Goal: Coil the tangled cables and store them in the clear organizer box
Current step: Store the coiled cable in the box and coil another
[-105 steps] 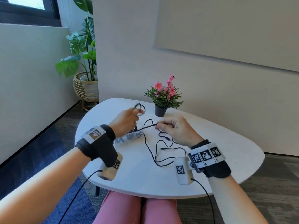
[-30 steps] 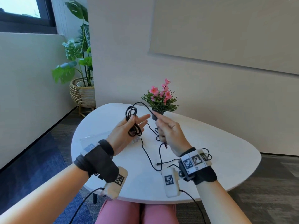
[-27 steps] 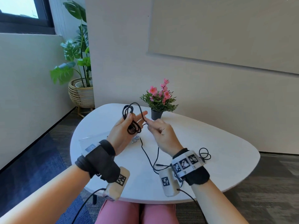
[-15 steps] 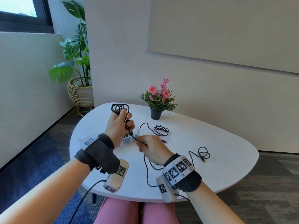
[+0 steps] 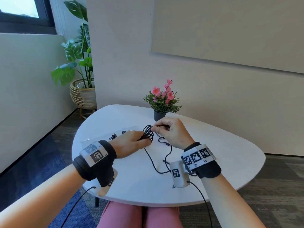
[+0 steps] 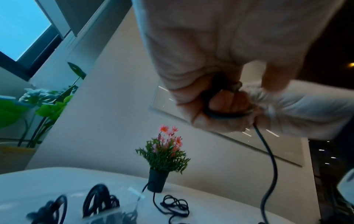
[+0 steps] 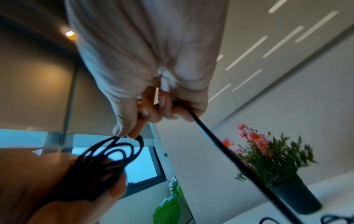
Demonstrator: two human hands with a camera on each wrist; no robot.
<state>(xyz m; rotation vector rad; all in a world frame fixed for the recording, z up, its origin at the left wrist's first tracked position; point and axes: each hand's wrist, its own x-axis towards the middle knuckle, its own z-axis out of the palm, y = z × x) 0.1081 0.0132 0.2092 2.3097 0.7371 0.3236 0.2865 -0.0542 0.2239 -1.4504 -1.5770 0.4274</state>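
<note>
Fingers of the left hand are clenching a bundle of black cable loops over the white table middle, just in front of the flower pot; the right hand is pinching its loose strand. The clear organizer box is lying near the left edge. Half a second ago the bundle was higher.

Left wrist: fingers are curling round a loop; coiled cables are sitting in the box.

Right wrist: fingertips are pinching the loops.

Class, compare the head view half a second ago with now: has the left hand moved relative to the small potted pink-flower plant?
Yes. The left hand, gripping the coiled black cable, has dropped lower and toward the person, away from the small potted pink-flower plant on the white table.
</note>
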